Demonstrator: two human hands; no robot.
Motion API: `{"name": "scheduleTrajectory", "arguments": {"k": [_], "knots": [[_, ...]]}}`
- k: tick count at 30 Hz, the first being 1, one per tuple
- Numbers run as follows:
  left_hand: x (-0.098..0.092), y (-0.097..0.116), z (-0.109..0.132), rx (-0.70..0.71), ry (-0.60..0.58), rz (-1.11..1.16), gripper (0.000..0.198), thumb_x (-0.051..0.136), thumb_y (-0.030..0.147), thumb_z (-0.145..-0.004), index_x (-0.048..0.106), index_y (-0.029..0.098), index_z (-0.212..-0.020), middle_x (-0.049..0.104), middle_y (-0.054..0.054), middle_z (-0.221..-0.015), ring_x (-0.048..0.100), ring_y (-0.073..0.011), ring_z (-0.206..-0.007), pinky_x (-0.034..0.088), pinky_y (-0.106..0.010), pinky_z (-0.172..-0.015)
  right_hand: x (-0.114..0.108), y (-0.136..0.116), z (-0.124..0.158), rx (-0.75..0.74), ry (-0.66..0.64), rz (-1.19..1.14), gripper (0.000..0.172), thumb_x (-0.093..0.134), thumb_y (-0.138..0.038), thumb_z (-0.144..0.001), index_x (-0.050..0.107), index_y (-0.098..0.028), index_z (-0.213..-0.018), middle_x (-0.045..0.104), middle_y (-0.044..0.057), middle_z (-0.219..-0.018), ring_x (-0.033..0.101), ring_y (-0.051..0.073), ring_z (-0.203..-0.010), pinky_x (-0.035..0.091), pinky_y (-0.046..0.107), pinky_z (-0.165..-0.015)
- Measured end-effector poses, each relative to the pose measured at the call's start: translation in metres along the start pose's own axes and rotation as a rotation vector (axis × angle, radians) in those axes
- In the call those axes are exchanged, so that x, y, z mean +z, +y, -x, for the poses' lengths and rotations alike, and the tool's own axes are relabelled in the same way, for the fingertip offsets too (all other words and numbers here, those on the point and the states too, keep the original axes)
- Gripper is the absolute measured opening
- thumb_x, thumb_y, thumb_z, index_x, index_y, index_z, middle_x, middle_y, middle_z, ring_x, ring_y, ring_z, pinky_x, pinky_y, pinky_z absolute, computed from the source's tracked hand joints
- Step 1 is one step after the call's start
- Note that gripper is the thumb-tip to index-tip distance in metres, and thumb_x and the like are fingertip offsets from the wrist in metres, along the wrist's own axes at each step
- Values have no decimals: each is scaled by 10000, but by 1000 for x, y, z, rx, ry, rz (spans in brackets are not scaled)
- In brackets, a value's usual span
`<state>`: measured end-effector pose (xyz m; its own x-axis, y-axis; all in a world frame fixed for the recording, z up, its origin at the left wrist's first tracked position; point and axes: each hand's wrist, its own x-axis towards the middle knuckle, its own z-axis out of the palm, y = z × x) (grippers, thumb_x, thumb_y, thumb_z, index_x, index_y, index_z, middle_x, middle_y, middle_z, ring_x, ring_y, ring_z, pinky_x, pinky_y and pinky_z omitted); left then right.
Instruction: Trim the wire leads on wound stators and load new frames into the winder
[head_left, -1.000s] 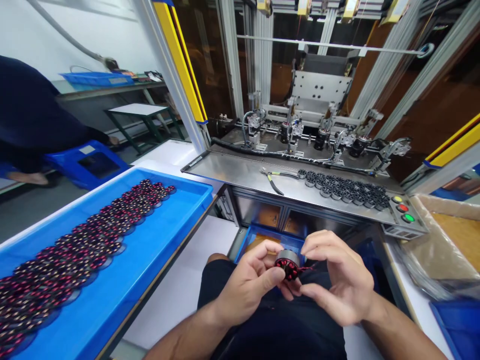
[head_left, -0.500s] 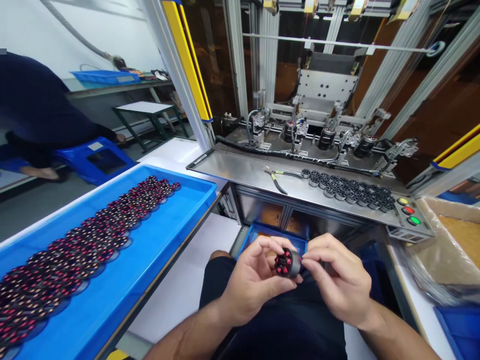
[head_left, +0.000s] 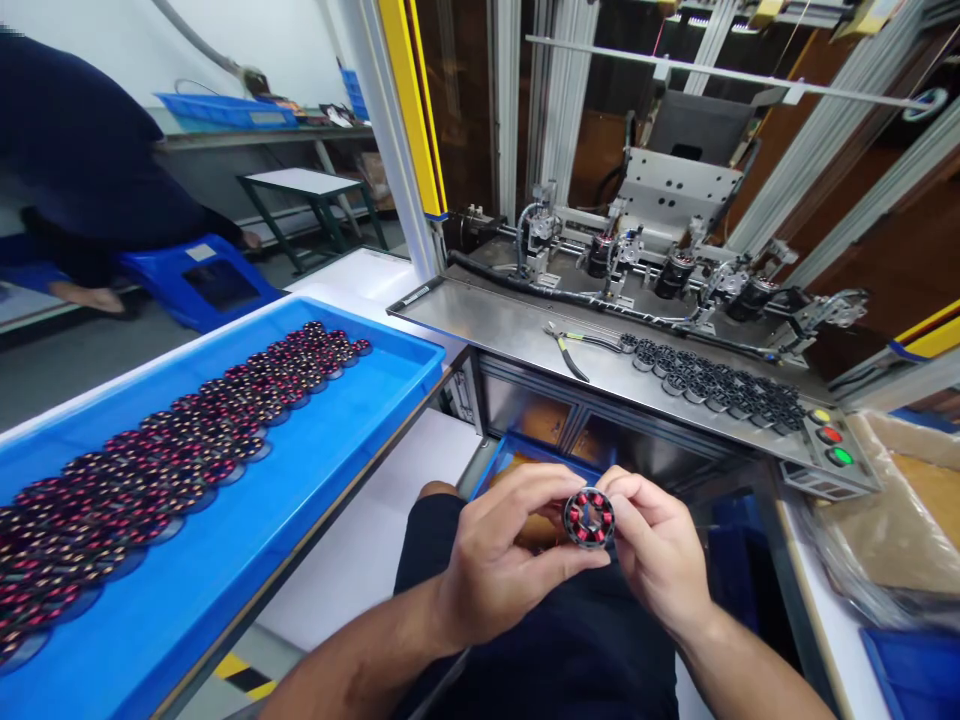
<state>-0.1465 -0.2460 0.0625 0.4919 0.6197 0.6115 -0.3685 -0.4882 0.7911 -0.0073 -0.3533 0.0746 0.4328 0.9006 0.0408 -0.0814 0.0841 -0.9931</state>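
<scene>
Both hands meet over the lap and share one small thing: a round metal motor stator wound with red copper coils (head_left: 589, 517), held between the fingertips with its open face turned up toward the camera, so its short axis points from the fingers toward the head and its flat ring lies roughly facing the viewer. The left hand (head_left: 495, 560) closes on it from the left, thumb under and forefinger curled over the top edge; the right hand (head_left: 656, 555) pinches the right edge with thumb and forefinger, the other fingers folded narrow behind. Neither hand is clearly nearer; the stator sits midway between the two sets of fingertips and touches both. Out past the fingers, above and ahead, runs a grey steel machine shelf (head_left: 510, 335), and on it, up and to the right of the right hand, a row of dark unwound stator cores (head_left: 712, 378) beside yellow-handled pliers (head_left: 570, 350) and a panel of yellow, red and green push buttons (head_left: 829, 436). Well off to the left of the left hand lies a long blue plastic tray (head_left: 300, 470) filled with rows of red-wound stators (head_left: 187, 440). Just beyond the fingertips, below the shelf, a small blue bin (head_left: 517, 455) shows. At far left a person in dark clothing (head_left: 75, 170) is near a blue stool (head_left: 202, 285).
</scene>
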Motion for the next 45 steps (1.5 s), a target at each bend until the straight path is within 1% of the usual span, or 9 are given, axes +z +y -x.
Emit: {"name": "scheduleTrajectory", "arguments": {"k": [12,16,20,24,28,35,37,41,45], "knots": [[-4,6,-2,51,-54,-17,485,821,111,-713,643,226,-1150,688,-68,-1104,673,-181,-1003,563,-290,-905,3,-12,-1,0,-19,109,204,553,-284,-927,597,-163,-769,560,-9,-640,546,89,-603,481,232,-598],[-4,-1,5,56,-91,124,456,740,-20,-727,660,252,-1085,617,-70,-1210,624,-196,-1122,547,-311,-952,1,-34,-8,-278,-51,420,129,553,-167,-905,601,-165,-785,592,3,-689,573,88,-585,487,227,-548],[1,-8,0,-353,-92,723,662,910,374,-597,602,259,-1172,639,-76,-1185,631,-221,-1114,546,-313,-938,-3,-60,-14,-722,-240,802,104,591,-68,-845,620,-153,-897,664,50,-752,639,118,-697,544,228,-600],[9,-10,-8,-834,-559,1171,653,478,727,-846,614,103,-977,702,-110,-750,715,-188,-666,575,-250,-601,-7,-72,-18,-862,-369,953,97,593,-83,-852,617,-126,-936,677,74,-787,655,124,-746,548,212,-606],[12,-8,-7,-808,-397,1162,325,579,470,-919,561,154,-995,709,-61,-781,720,-173,-608,538,-195,-505,-8,-75,-21,-858,-313,1036,101,611,-89,-851,618,-139,-938,653,45,-756,615,106,-716,526,207,-597],[5,1,-17,-584,35,1171,441,858,234,-676,598,257,-1032,622,-11,-1175,617,-219,-1170,505,-318,-989,0,-86,-22,-660,-197,930,81,610,-54,-843,623,-133,-838,637,33,-746,590,72,-687,515,174,-624],[7,-3,-20,-683,-62,1216,450,806,454,-726,625,202,-1053,666,-62,-1081,664,-225,-1062,540,-312,-913,2,-90,-23,-642,-272,867,81,590,-60,-859,620,-133,-841,643,30,-728,598,73,-689,522,173,-640],[13,-15,-17,-914,-605,1320,664,459,703,-869,654,68,-861,686,-116,-674,683,-203,-560,538,-263,-508,0,-96,-28,-641,-378,859,73,569,-85,-882,613,-121,-837,641,40,-714,593,80,-681,518,183,-619],[13,-9,-14,-814,-444,1174,310,579,426,-923,613,137,-1027,715,-68,-771,725,-185,-618,547,-211,-511,-1,-98,-27,-659,-306,933,56,604,-72,-860,628,-112,-830,634,35,-724,574,65,-683,497,165,-627]]}}
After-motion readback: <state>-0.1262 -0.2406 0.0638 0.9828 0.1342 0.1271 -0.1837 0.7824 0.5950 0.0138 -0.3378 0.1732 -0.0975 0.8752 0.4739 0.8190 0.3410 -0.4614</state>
